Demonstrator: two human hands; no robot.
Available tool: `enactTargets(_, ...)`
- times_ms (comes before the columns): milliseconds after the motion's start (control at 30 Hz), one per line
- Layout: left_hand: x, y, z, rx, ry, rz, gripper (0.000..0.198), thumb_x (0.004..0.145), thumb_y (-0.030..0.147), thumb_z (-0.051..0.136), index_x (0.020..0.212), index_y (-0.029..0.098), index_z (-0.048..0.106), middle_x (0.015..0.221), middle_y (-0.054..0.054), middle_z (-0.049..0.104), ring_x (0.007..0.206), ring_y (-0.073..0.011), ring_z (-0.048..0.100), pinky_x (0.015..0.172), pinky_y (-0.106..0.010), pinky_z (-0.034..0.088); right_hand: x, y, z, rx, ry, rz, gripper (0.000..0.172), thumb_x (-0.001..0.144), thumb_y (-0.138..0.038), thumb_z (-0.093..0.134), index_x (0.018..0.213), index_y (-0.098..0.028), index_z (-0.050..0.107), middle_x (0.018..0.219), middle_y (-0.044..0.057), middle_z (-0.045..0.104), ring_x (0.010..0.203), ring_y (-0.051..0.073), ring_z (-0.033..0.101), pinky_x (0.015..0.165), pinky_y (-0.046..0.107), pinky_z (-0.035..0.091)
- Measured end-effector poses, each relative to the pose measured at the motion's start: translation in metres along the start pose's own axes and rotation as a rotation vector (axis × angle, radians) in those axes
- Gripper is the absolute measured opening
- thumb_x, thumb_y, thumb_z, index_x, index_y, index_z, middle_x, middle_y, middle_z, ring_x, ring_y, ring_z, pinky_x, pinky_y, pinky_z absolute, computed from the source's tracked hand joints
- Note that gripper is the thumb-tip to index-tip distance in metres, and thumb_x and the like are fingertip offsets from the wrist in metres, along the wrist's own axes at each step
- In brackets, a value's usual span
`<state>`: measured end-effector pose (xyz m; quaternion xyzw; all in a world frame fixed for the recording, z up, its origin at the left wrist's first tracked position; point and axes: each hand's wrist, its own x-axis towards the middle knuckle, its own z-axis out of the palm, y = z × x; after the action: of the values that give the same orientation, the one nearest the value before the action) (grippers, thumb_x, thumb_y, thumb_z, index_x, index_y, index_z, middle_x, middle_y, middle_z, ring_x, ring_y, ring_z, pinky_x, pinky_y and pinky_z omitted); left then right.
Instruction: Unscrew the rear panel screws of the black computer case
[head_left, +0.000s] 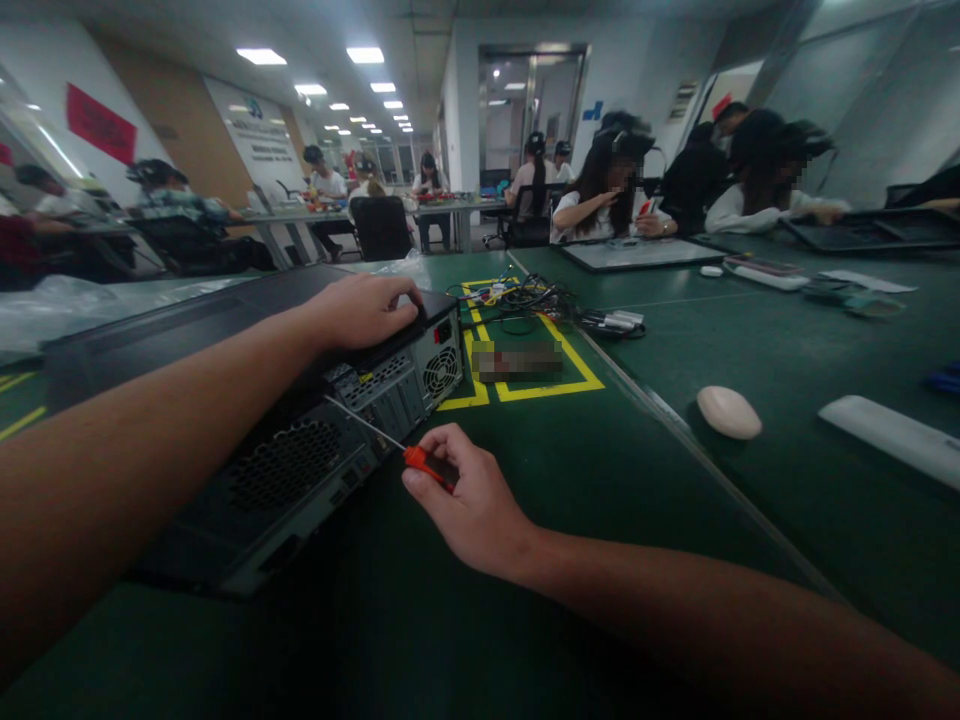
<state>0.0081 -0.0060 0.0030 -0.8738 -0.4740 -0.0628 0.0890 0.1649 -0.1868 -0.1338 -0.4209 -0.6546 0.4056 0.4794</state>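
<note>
In the head view, my one feed, I have a dark computer case (202,320) lying on its side to my left on the green surface (577,480), its rear panel turned toward the right. The fingers of my left hand (360,310) are bent and resting on the top of it near the rear corner, not closed around anything I can see. The fingers of my right hand (480,500) grip the orange-red handle of a screwdriver (417,458), whose thin shaft reaches to the rear edge of the case; I cannot tell whether the tip is seated in a screw. I'd expect the case to be stiff, fairly heavy and a little slippery on its smooth upper panel, so I would take it by its solid outer edges, keeping off the perforated vent (289,465) and the round fan grille (441,373), which look weaker. The screwdriver should be light and rigid, best held by the handle, since the bare shaft would turn in the grasp. As for writing, I can make out no brand on the case; the wall sign (255,130) carries lettering too blurred to read, and the small item (517,361) within the yellow lines (551,391) is pixelated.
</note>
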Motion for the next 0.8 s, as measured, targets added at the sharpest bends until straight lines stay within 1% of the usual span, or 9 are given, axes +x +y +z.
enactTargets(200, 0.0005, -0.0013, -0.0001, 0.010, -0.011, -0.004, 0.050, 0.093, 0.047, 0.044, 0.130, 0.027, 0.071, 0.098, -0.007, 0.075, 0.091, -0.0277, 0.070, 0.082, -0.039, 0.050, -0.0003, -0.0032, -0.0011, 0.013, -0.005, 0.005, 0.012, 0.093, -0.029, 0.066, 0.100, -0.022, 0.059, 0.087, -0.002, 0.063, 0.079, 0.016, 0.059, 0.074, 0.031, 0.047)
enactTargets(500, 0.0018, -0.0037, 0.0017, 0.012, -0.014, 0.011, 0.049, 0.095, 0.046, 0.043, 0.129, 0.024, 0.070, 0.099, -0.009, 0.075, 0.089, -0.0272, 0.069, 0.079, -0.038, 0.048, 0.0009, 0.0011, 0.0002, 0.020, 0.009, -0.022, 0.012, 0.093, -0.027, 0.067, 0.100, -0.022, 0.060, 0.086, -0.002, 0.062, 0.078, 0.016, 0.059, 0.073, 0.031, 0.046)
enactTargets(633, 0.0006, -0.0023, 0.0000, 0.005, -0.009, 0.015, 0.048, 0.096, 0.044, 0.043, 0.130, 0.023, 0.070, 0.098, -0.009, 0.074, 0.089, -0.0274, 0.068, 0.081, -0.040, 0.048, 0.0010, -0.0003, -0.0007, 0.012, -0.007, -0.018, 0.009, 0.096, -0.029, 0.064, 0.100, -0.021, 0.061, 0.085, -0.002, 0.061, 0.077, 0.016, 0.059, 0.073, 0.031, 0.046)
enactTargets(800, 0.0009, -0.0012, -0.0004, 0.011, -0.002, 0.018, 0.048, 0.096, 0.043, 0.042, 0.130, 0.022, 0.070, 0.097, -0.009, 0.073, 0.092, -0.0279, 0.068, 0.082, -0.040, 0.048, 0.0015, -0.0023, -0.0018, -0.033, -0.011, -0.045, 0.012, 0.099, -0.031, 0.060, 0.099, -0.020, 0.065, 0.087, 0.000, 0.063, 0.080, 0.017, 0.059, 0.076, 0.032, 0.045)
